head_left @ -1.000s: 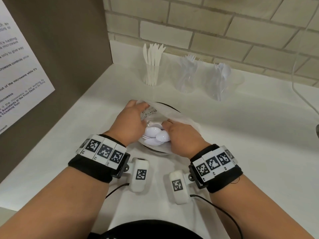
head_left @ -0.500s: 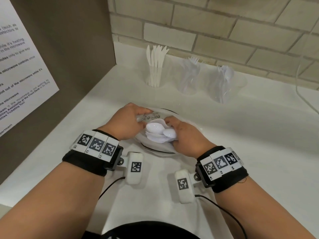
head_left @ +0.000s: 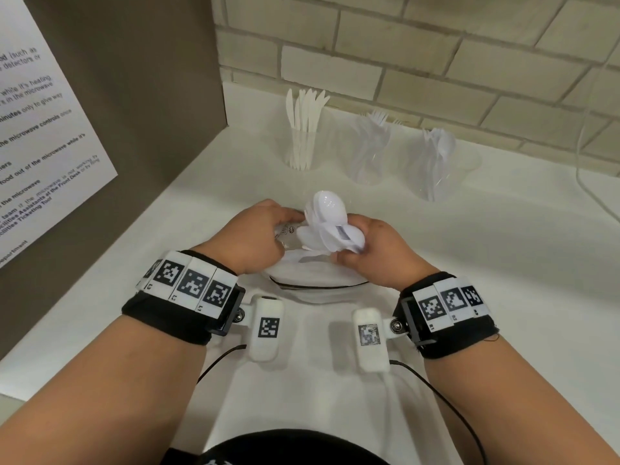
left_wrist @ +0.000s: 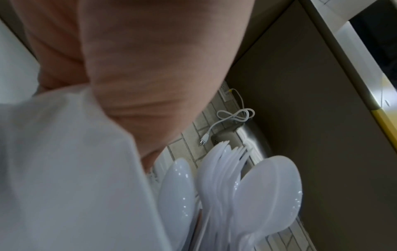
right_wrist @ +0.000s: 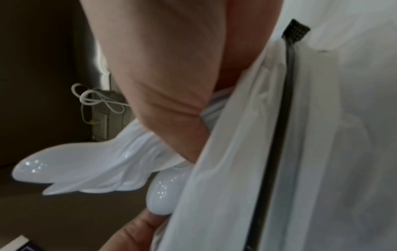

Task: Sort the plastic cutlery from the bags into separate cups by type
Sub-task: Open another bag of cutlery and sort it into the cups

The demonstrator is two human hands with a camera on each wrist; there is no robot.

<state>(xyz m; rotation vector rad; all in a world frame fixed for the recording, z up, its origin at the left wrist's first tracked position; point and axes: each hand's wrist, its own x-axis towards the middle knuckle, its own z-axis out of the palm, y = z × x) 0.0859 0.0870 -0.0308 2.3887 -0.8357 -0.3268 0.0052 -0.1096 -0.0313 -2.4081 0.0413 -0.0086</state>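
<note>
My right hand (head_left: 350, 245) grips a bunch of several white plastic spoons (head_left: 327, 213), bowls up, just above a clear zip bag (head_left: 315, 285) on the white counter. My left hand (head_left: 285, 226) pinches the bag's opening beside the spoons. The left wrist view shows the spoon bowls (left_wrist: 266, 195) fanned out past the bag film (left_wrist: 64, 169). In the right wrist view the spoons (right_wrist: 75, 169) stick out under my palm, beside the bag (right_wrist: 300, 152). At the back stand three clear cups: knives (head_left: 303, 146), forks (head_left: 369, 152), spoons (head_left: 436, 162).
A brown side panel with a printed notice (head_left: 40, 135) closes off the left. A brick wall (head_left: 436, 62) runs behind the cups. A white cable (head_left: 583, 169) hangs at the far right. Open counter (head_left: 503, 263) lies to the right of my hands.
My right hand has lifted the bunch of spoons up out of the bag and tipped the bowls upward. My left hand has stayed on the bag's opening.
</note>
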